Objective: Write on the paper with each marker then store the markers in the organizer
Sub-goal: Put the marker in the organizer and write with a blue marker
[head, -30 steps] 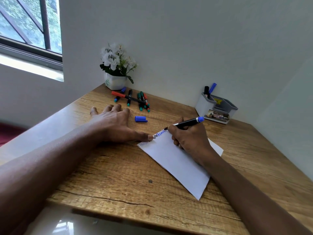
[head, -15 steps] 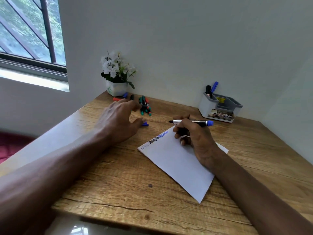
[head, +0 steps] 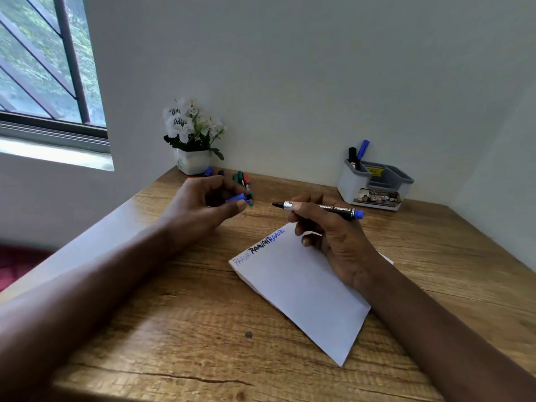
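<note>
A white paper [head: 301,288] lies on the wooden desk [head: 174,329], with three short words in light blue, black and blue along its top edge. My right hand [head: 333,236] holds an uncapped black marker with a blue end [head: 333,209] level above the paper's far corner, tip pointing left. My left hand [head: 203,207] is lifted off the desk and pinches the blue cap [head: 236,197]. The cap and the marker tip are apart. Several loose markers [head: 243,182] lie behind my left hand. The grey organizer [head: 374,184] at the back right holds a black and a blue marker.
A white pot of white flowers [head: 193,140] stands in the back left corner by the wall. A window is at the upper left. The desk's front edge is near the bottom of the view, and a wall closes the right side.
My right hand lifted the marker off the paper after writing the blue word. My left hand left the paper, reached the blue cap, and now holds it raised.
</note>
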A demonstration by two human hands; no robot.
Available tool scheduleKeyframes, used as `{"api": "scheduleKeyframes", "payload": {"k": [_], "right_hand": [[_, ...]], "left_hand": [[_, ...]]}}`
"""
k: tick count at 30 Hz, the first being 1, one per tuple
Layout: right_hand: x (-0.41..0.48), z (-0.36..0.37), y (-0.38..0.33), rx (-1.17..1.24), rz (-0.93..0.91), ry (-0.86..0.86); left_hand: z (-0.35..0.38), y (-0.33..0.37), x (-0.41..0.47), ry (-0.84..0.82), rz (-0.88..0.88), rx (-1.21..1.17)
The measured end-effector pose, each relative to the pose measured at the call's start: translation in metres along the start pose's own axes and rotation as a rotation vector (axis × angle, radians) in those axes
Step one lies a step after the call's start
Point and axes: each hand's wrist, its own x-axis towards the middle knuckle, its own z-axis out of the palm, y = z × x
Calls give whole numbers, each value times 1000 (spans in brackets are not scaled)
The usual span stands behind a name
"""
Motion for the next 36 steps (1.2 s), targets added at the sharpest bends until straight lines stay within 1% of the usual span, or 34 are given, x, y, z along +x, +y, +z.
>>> {"api": "scheduleKeyframes", "payload": {"k": [2,3,6,15,20,23,30,36], "right_hand": [[0,1,-1,32,-32,-17],[-1,1,-1,42,-43,-24],[-3,1,-2,60,-60,-55],[-7,3,-3,28,-65,-96],[-9,6,-2,-21,-9,-180],[-11,8,-4,-4,9,-213],[-11,10,-7,26,-78,-229],[-11,14,-5,-2,-126,-234]], "left_hand": [[2,4,-2,-101,-8,-206],[4,5,-3,-144,-3,-254],[10,5,-5,-209,8,-292],[8,7,-7,-230,8,-293],[8,8,-8,-269,13,-261],[10,11,-9,-238,-5,-267],[10,16,-16,-154,94,-336],[11,18,-19,-184,73,-431]]}}
